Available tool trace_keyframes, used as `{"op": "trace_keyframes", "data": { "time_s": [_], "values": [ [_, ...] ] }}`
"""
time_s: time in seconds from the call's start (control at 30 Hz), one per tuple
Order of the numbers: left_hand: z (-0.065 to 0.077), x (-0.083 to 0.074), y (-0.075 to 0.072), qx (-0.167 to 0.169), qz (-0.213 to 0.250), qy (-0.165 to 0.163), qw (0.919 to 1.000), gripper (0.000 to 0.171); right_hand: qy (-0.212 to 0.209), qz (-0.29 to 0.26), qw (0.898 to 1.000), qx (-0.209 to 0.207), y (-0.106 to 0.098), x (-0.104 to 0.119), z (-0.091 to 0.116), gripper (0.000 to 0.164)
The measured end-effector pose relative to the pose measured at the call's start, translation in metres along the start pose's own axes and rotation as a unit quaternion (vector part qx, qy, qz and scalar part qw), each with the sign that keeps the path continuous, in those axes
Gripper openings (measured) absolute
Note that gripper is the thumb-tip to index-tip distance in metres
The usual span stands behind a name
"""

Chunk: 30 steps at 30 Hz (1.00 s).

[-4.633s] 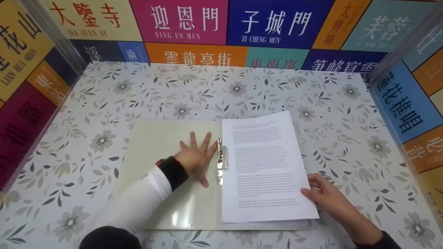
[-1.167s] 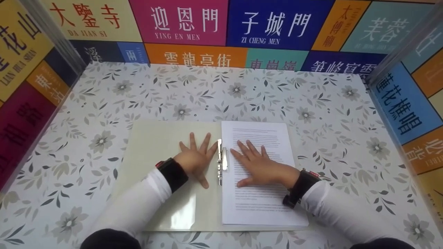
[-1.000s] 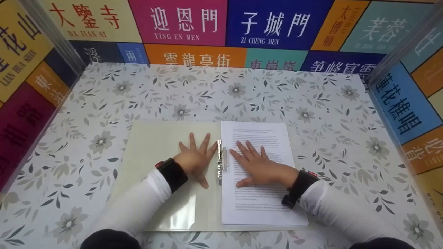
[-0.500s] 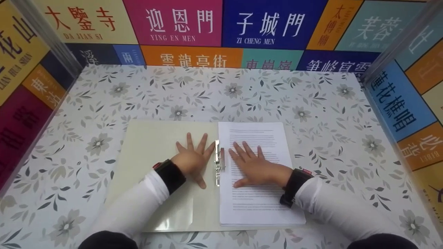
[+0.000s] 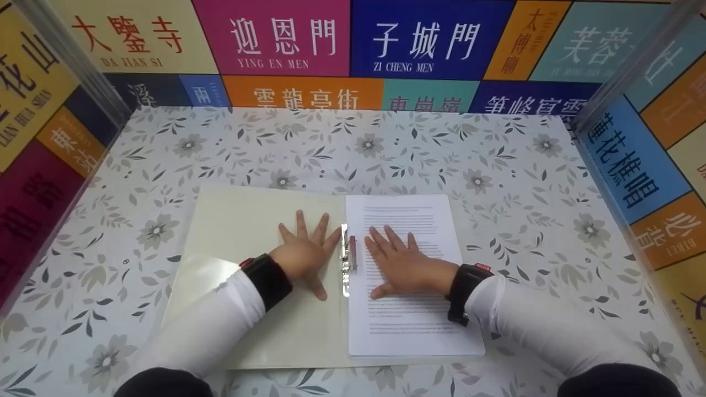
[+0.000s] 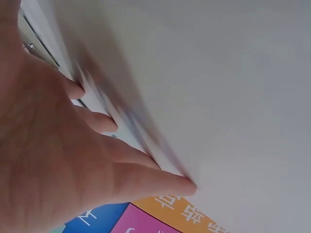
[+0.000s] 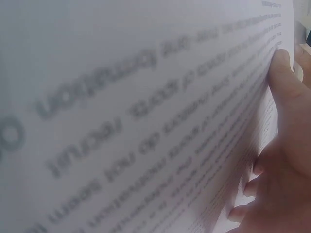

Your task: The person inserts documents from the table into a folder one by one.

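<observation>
An open cream folder point(image 5: 248, 220) lies on the table, its metal clip point(image 5: 345, 264) along the spine. My left hand point(image 5: 303, 256) rests palm down on the bare inside cover, fingers spread, fingertips close to the clip. On the right half lies a stack of printed paper point(image 5: 408, 331). My right hand point(image 5: 411, 267) presses flat on it with fingers spread, just right of the clip. The left wrist view shows the left hand point(image 6: 63, 145) against the pale cover surface; in the right wrist view the right hand point(image 7: 291, 126) lies along the printed page point(image 7: 121, 97).
A white tablecloth with grey flowers point(image 5: 281, 143) covers the table. Upright panels with coloured Chinese signs point(image 5: 281, 38) close off the back and both sides. Black straps with devices point(image 5: 267, 281) sit on both wrists.
Earlier the right hand held the raised page's right edge; now it lies flat on the stack, which has settled square. The left cover's far outer corner has tilted up slightly. The view shifted slightly.
</observation>
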State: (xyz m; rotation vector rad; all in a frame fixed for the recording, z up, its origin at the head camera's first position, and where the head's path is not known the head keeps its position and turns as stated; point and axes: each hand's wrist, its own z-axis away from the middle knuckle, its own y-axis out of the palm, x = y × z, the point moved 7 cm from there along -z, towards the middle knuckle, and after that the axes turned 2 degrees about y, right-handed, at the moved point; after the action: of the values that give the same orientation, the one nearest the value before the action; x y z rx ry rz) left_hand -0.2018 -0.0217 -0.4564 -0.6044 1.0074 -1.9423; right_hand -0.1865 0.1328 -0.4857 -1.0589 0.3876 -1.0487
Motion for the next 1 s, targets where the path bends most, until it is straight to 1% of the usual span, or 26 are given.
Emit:
{"op": "trace_keyframes", "data": {
  "time_s": [0.1,0.27,0.37,0.43,0.57,0.77,0.87,0.93,1.0],
  "values": [
    [0.002,-0.001,-0.002,0.001,-0.004,-0.001,1.0000,0.131,0.002,0.008,1.000,0.005,0.001,-0.001,0.000,0.114],
    [0.004,-0.003,-0.004,0.007,0.001,0.001,1.0000,0.126,-0.005,0.001,1.000,0.001,-0.001,0.000,0.002,0.113],
    [0.005,-0.002,-0.006,0.013,0.003,0.003,0.9999,0.123,-0.003,0.006,1.000,0.004,-0.002,0.001,0.002,0.114],
    [0.005,0.000,-0.008,0.021,0.014,0.004,0.9997,0.121,-0.003,0.007,1.000,0.005,-0.002,0.002,0.002,0.113],
    [0.004,0.008,-0.013,0.039,0.049,0.002,0.9980,0.113,0.002,0.015,1.000,0.010,-0.002,0.003,0.000,0.114],
    [0.006,0.014,-0.031,0.044,0.098,0.014,0.9941,0.096,0.005,0.030,1.000,0.009,-0.002,0.003,0.000,0.114],
    [0.009,0.015,-0.041,0.049,0.120,0.013,0.9915,0.090,0.004,0.030,0.999,0.010,-0.001,0.002,0.000,0.114],
    [0.009,0.015,-0.049,0.048,0.126,0.013,0.9908,0.088,0.003,0.031,0.999,0.011,0.000,0.001,-0.002,0.114],
    [0.006,0.014,-0.057,0.034,0.128,0.016,0.9910,0.086,0.001,0.034,0.999,0.010,0.000,0.000,-0.003,0.115]
  ]
}}
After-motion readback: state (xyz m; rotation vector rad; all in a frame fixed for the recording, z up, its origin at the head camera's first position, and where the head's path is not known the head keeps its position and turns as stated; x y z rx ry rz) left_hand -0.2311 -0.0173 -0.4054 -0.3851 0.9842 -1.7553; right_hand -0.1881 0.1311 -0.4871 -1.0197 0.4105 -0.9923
